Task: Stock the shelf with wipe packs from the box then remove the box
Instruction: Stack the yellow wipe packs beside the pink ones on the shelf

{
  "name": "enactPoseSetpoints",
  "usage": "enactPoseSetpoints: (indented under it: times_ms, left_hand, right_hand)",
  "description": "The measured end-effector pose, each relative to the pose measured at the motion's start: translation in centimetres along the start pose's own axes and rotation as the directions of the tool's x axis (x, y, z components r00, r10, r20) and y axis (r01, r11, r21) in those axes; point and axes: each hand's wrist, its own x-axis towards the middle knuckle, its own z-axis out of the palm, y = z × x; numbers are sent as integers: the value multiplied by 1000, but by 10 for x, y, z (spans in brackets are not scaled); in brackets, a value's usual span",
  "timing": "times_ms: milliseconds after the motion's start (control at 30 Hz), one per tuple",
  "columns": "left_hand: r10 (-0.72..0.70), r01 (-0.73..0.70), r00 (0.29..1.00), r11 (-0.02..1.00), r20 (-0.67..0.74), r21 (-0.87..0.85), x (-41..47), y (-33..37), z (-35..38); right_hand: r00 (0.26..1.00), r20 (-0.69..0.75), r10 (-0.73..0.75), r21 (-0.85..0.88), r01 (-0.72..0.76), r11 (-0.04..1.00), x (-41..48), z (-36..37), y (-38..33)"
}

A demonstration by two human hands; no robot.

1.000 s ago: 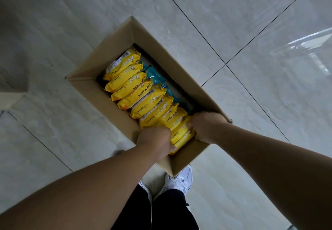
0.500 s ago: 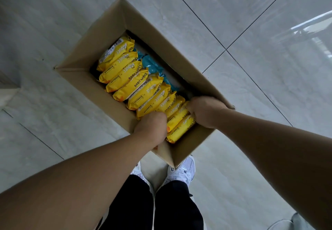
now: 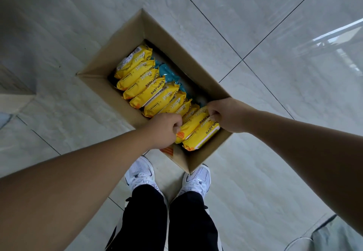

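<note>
An open cardboard box [image 3: 125, 40] stands on the tiled floor in front of my feet. A row of several yellow baby wipe packs [image 3: 149, 87] stands on edge inside it, with teal packs [image 3: 170, 75] lying along the far side. My left hand [image 3: 165, 131] grips the near end of the two closest yellow packs [image 3: 196, 129]. At their other end my right hand [image 3: 225, 113] pinches the same packs. These packs sit raised and tilted above the rest of the row.
My white sneakers [image 3: 141, 174] and black trousers are just below the box. Pale glossy floor tiles [image 3: 275, 25] surround it. A beige ledge [image 3: 11, 101] juts in at the left edge, and a grey object [image 3: 334, 237] shows at the bottom right corner.
Both hands have drawn the closest yellow packs up out of the row; they now show more of their faces. The view has pulled back, showing my shoes.
</note>
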Motion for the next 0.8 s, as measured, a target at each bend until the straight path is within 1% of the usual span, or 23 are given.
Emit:
enactPoseSetpoints:
  times_ms: [67, 167, 300, 433, 567, 700, 800]
  left_hand:
    - [10, -10, 1000, 1000, 18, -22, -11, 11, -17]
    - [-1, 2, 1000, 1000, 8, -18, -33, 31, -50]
    - [-5, 5, 1000, 999, 3, -38, -71, 67, -113]
    - [7, -7, 1000, 999, -4, -40, -114, 110, -177]
    - [58, -51, 997, 988, 48, -145, -168, 156, -250]
    - [104, -107, 994, 976, -23, -187, -234, 216, -323]
    - [124, -137, 989, 975, -81, -176, -293, 257, -372]
  right_hand:
    - [1000, -23, 1, 31, 0, 1000, -18, -12, -3]
    - [998, -64, -18, 79, 23, 997, -52, -35, -11]
    - [993, -119, -19, 209, 44, 977, -106, -80, -27]
    - [988, -144, -49, 286, 89, 954, -166, -132, -51]
    - [979, -183, -93, 339, 152, 928, -222, -193, -79]
    - [955, -248, -160, 380, 248, 891, -290, -264, -117]
    - [935, -266, -234, 372, 324, 870, -343, -319, -154]
